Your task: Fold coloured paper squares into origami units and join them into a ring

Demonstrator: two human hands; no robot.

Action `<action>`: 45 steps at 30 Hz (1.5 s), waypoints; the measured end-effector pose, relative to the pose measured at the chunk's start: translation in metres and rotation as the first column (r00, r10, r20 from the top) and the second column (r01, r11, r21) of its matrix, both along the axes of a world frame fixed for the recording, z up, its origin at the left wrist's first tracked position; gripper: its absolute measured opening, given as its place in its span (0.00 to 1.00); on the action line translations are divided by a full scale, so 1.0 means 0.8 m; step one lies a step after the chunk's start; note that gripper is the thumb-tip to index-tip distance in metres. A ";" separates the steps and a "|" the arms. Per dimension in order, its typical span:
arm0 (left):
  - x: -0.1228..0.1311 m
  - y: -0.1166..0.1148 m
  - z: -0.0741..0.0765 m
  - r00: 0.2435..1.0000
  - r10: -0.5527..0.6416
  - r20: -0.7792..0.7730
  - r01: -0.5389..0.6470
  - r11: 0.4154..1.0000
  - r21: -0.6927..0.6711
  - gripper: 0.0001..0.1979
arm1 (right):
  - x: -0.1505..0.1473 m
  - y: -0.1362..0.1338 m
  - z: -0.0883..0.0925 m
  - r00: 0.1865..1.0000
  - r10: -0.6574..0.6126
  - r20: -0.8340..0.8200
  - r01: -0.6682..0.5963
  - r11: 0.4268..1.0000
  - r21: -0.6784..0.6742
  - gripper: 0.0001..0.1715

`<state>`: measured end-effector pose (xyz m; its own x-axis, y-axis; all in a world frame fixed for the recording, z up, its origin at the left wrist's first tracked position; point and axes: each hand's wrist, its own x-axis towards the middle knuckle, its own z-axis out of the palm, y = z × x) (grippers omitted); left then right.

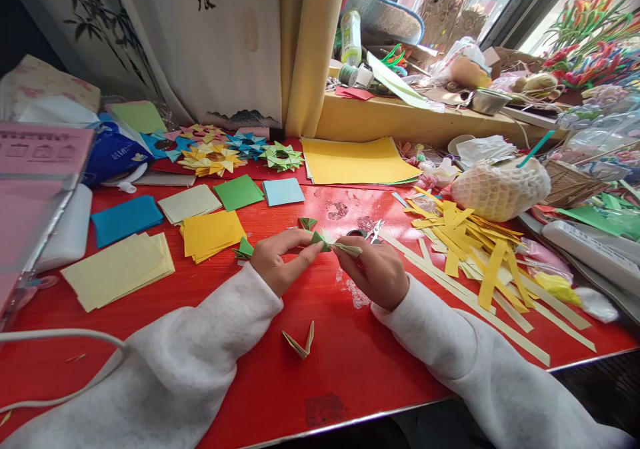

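Both hands meet over the middle of the red table (280, 382). My left hand (280, 260) pinches a small folded green paper piece (320, 239) between thumb and fingers. My right hand (376, 269) is closed on a pale folded paper strip (347, 248) that joins the green piece. Two more folded green pieces lie close by, one (243, 249) beside my left hand and one (307, 222) just behind the hands. A pale folded V-shaped piece (300, 342) lies in front of my wrists. Small scissors (373, 232) sit just behind my right hand.
Stacks of square coloured paper (210, 232) lie left of the hands, and finished paper star flowers (215, 156) sit behind them. Yellow and pale cut strips (475, 256) spread to the right beside a net-wrapped ball (500, 189). A yellow sheet (355, 159) lies at the back.
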<state>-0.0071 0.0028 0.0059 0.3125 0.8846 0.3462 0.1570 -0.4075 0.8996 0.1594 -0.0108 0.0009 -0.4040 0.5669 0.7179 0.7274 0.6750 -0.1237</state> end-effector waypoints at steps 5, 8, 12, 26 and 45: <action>0.000 0.003 -0.001 0.998 -0.055 0.019 0.056 0.997 -0.046 0.07 | 0.000 0.000 0.000 0.999 0.031 0.032 -0.032 0.999 0.031 0.05; -0.001 0.005 -0.004 0.995 -0.081 0.060 0.086 0.994 -0.074 0.06 | -0.001 -0.001 0.001 0.999 0.033 0.038 -0.034 0.999 0.037 0.05; -0.002 0.007 -0.009 0.982 -0.144 0.126 0.156 0.983 -0.093 0.06 | -0.002 -0.001 0.002 0.998 0.048 0.045 -0.050 0.998 0.031 0.04; 0.001 0.008 -0.014 0.919 -0.186 0.349 0.305 0.894 -0.327 0.08 | -0.002 0.002 0.001 0.995 0.024 0.096 -0.030 0.998 0.058 0.04; 0.003 0.010 -0.014 0.937 -0.128 0.324 0.243 0.907 -0.345 0.10 | 0.003 0.006 -0.001 0.924 -0.117 0.365 0.028 0.971 0.239 0.10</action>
<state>-0.0048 0.0104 -0.0057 0.4215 0.9012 0.1015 -0.1769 -0.0280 0.9838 0.1618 -0.0058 0.0002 -0.6314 0.4466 0.6340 0.7382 0.5964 0.3151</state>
